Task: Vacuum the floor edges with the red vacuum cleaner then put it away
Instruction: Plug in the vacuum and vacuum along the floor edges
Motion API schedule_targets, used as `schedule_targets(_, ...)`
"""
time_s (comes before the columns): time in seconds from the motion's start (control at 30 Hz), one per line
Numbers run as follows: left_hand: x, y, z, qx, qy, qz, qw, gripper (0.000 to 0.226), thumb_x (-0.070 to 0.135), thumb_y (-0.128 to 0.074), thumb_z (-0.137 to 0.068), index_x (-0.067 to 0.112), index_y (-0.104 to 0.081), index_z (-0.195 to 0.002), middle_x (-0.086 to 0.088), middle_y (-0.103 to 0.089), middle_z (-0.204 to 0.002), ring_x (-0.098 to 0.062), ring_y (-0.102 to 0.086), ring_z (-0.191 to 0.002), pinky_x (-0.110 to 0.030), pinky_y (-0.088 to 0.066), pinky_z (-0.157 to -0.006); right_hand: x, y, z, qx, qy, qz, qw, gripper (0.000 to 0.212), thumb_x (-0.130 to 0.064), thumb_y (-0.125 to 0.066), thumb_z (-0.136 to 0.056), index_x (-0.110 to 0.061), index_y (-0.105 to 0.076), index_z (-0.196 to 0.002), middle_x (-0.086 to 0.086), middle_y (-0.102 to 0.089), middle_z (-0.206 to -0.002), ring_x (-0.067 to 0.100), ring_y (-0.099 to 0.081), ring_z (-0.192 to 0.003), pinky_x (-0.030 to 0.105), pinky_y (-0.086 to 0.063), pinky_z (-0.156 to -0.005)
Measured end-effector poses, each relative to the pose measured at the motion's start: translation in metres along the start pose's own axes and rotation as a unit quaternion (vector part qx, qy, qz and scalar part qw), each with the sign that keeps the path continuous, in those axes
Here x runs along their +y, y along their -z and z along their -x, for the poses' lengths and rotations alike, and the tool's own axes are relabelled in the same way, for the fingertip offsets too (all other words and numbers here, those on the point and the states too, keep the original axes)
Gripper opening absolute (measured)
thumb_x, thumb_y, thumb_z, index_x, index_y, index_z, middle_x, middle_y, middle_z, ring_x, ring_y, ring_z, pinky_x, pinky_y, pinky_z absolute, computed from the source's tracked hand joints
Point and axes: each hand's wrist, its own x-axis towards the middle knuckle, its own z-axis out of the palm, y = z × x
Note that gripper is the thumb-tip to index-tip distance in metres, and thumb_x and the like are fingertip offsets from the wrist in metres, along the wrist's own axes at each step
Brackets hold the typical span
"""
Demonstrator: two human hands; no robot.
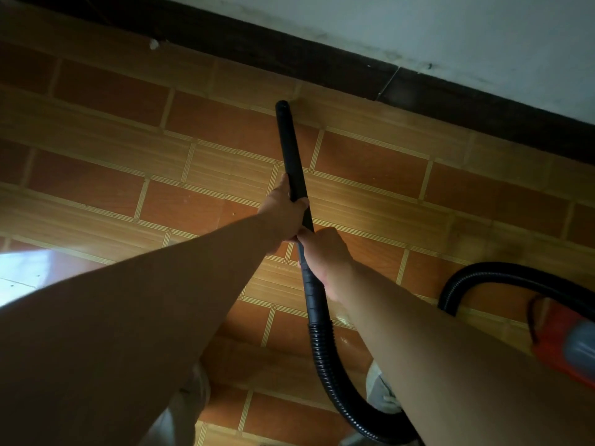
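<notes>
A black vacuum tube (pixel 289 146) points away from me, its tip close to the dark skirting board (pixel 289 56) at the floor's far edge. My left hand (pixel 285 210) grips the tube higher up. My right hand (pixel 325 255) grips it just below, near where the ribbed black hose (pixel 325 355) begins. The hose loops down and right, then arches back to the red vacuum cleaner (pixel 566 346) at the right edge, partly hidden by my right arm.
The floor (pixel 128 130) has orange and tan brick-pattern tiles. A white wall (pixel 450 30) rises above the skirting. A small pale scrap (pixel 154 44) lies by the skirting at the upper left. My feet show low in the frame. Bright light falls on the floor at left.
</notes>
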Motion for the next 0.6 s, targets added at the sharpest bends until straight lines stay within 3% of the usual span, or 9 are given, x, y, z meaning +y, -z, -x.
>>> schedule_targets(0.1,0.000,-0.003,-0.001,0.001,0.011,0.011,1.000,0.068,0.015,-0.058,-0.101,0.040,-0.025,-0.156,-0.012,-0.068,-0.111,-0.032,-0.071,-0.094,-0.053,-0.063,-0.071,-0.009,0.007,-0.001,-0.007,0.012,-0.040,0.999,0.033,-0.036,-0.054,-0.099,-0.009,-0.047,-0.117,0.019,-0.070,-0.100,0.031,-0.069,-0.083,0.050,-0.060,-0.077)
schedule_targets(0.23,0.000,-0.006,-0.003,-0.008,0.004,0.021,1.000,0.065,0.012,-0.057,-0.101,0.037,-0.030,-0.154,-0.014,-0.069,-0.110,-0.033,-0.072,-0.094,-0.055,-0.063,-0.073,-0.012,0.009,0.000,-0.014,0.035,-0.041,0.998,0.003,-0.029,-0.046,-0.106,-0.032,-0.045,-0.106,0.014,-0.069,-0.109,0.035,-0.070,-0.100,0.052,-0.060,-0.084)
schedule_targets(0.4,0.006,-0.009,-0.005,-0.014,0.014,0.019,1.000,0.071,0.015,-0.057,-0.101,0.044,-0.024,-0.156,-0.011,-0.071,-0.110,-0.031,-0.072,-0.095,-0.056,-0.062,-0.072,-0.013,0.008,-0.006,0.000,0.056,-0.027,0.998,0.011,-0.026,-0.042,-0.107,-0.035,-0.047,-0.110,0.009,-0.069,-0.109,0.030,-0.068,-0.098,0.052,-0.057,-0.091)
schedule_targets(0.5,0.004,-0.009,-0.004,-0.016,0.015,0.023,1.000,0.070,0.014,-0.057,-0.101,0.045,-0.025,-0.155,-0.011,-0.070,-0.110,-0.031,-0.072,-0.095,-0.056,-0.063,-0.071,-0.014,0.012,-0.006,-0.003,0.053,-0.025,0.998,0.013,-0.023,-0.042,-0.106,-0.031,-0.050,-0.113,0.012,-0.070,-0.107,0.032,-0.070,-0.098,0.039,-0.056,-0.078)
schedule_targets(0.6,0.000,-0.007,0.000,0.000,0.014,0.046,0.999,0.066,0.011,-0.056,-0.102,0.039,-0.029,-0.154,-0.012,-0.069,-0.110,-0.034,-0.072,-0.094,-0.057,-0.062,-0.072,-0.016,0.013,-0.006,-0.005,0.074,0.011,0.997,0.029,-0.020,-0.045,-0.104,-0.023,-0.051,-0.132,0.008,-0.067,-0.104,0.030,-0.069,-0.096,0.038,-0.056,-0.077)
